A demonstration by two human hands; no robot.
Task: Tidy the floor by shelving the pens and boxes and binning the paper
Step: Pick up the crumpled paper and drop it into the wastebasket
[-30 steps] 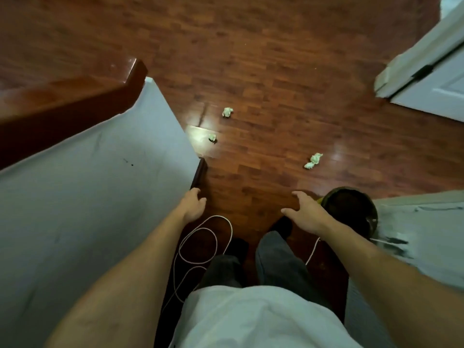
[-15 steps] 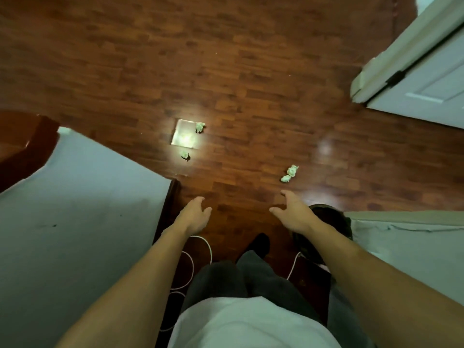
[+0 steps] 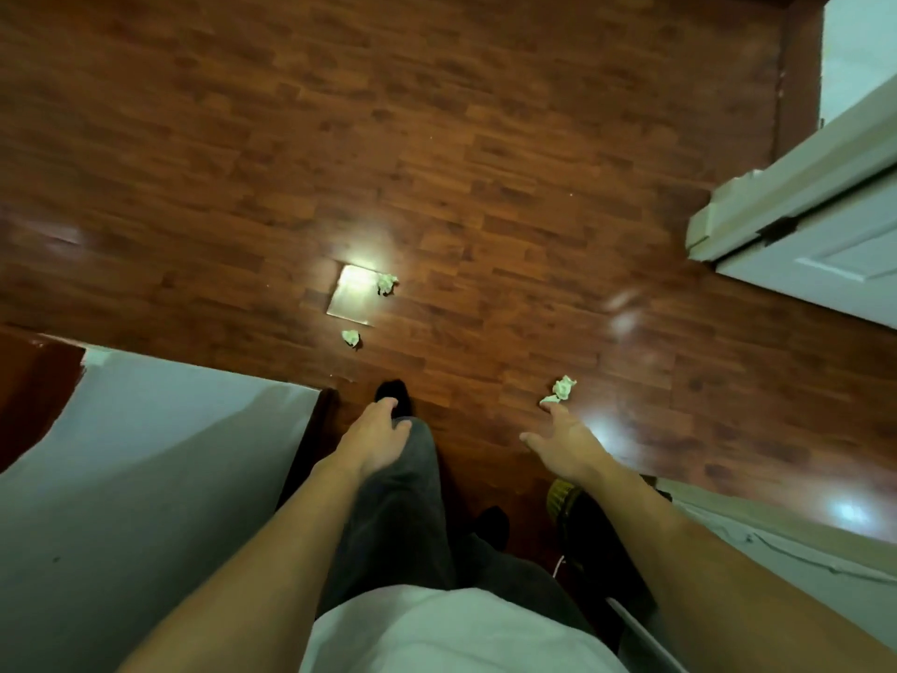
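Three crumpled paper wads lie on the wood floor point(image 3: 485, 138) ahead of you. The nearest wad point(image 3: 562, 388) sits just beyond your right hand point(image 3: 565, 446), whose fingers are spread and relaxed, holding nothing; one fingertip looks close to the wad, though whether it touches is unclear. A second wad point(image 3: 351, 338) lies further out to the left, and a third wad point(image 3: 386, 283) rests at the corner of a flat pale square point(image 3: 354, 296) on the floor, which may be a sheet or only a reflection. Your left hand point(image 3: 376, 437) hangs loose over your leg, also empty.

These wads should be very light, soft and springy, so they need almost no force. Pinch each across its bulk with fingertips and thumb; a crushing grip is harmless, but a glancing touch could skid the wad along the glossy boards. The bin point(image 3: 565, 500) appears to sit just below your right forearm, mostly hidden. No pens or boxes show here.
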